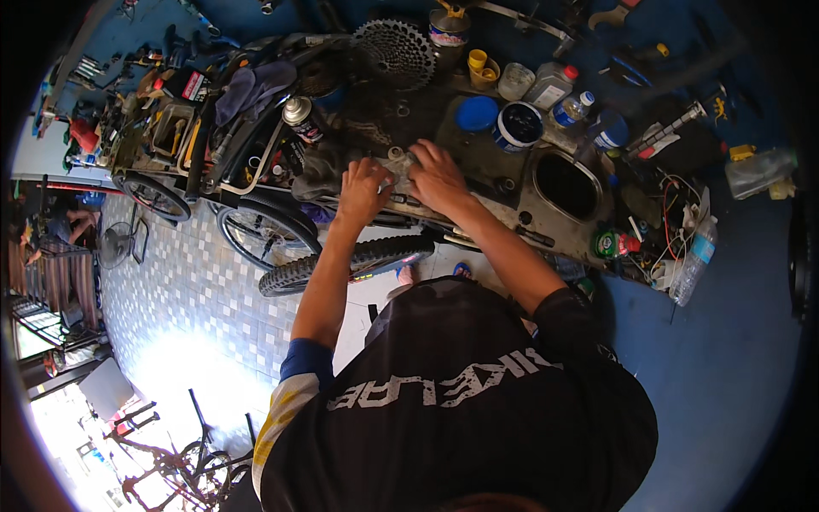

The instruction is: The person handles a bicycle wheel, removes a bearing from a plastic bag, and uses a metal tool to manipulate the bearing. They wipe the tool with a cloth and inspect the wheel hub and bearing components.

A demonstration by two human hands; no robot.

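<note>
Both my hands are over the cluttered workbench (478, 192), close together. Between them lies a small pale, crumpled-looking piece (398, 171) with a rounded bit at its top; its kind is too small to make out. My left hand (365, 189) has curled fingers at its left side. From the other side, my right hand (437, 179) bends its fingers down onto it. A dark grey rag (317, 175) lies just left of my left hand. Right of my right hand, a small dark ring-shaped part (505, 183) rests on the bench.
A spray can (299, 115) stands left of my hands. Beyond them are a large cassette sprocket (394, 55), a blue lid (475, 113) and an open tub (518, 125). A rectangular basin (566, 185) is at the right. A knobby tire (350, 263) sits below the bench edge.
</note>
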